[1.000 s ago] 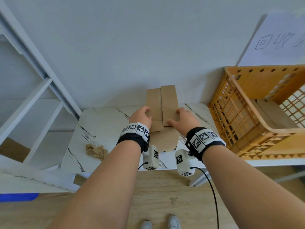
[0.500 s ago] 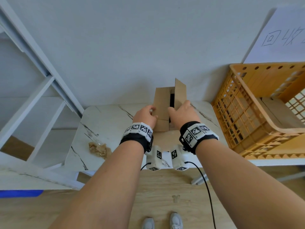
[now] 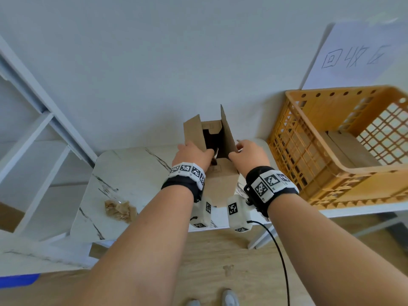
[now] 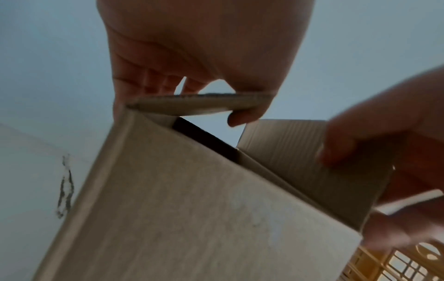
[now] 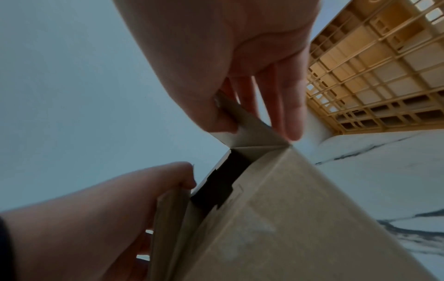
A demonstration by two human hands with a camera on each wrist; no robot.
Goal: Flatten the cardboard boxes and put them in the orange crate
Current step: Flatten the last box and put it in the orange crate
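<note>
Between the hands, upright cardboard box [image 3: 220, 184], left hand [image 3: 191, 156] and right hand [image 3: 249, 154] each pinching a flap.

Cardboard box [image 3: 221, 184]: plain tan-brown, dark interior. Crate [image 3: 340, 173]: orange lattice walls, tan cardboard [image 3: 344, 149] inside. Worktop [image 3: 132, 173]: white marble pattern, dark grey veins. Crumpled paper [image 3: 120, 210]: light brown. Wristbands [image 3: 187, 175]: black with white blocks bearing black-and-white square codes. Wall [image 3: 176, 51]: pale grey-white. Paper sign [image 3: 357, 56]: white, dark handwritten characters. Floor [image 3: 220, 272]: light wood grain. Shoes [image 3: 229, 298]: grey-white.
</note>
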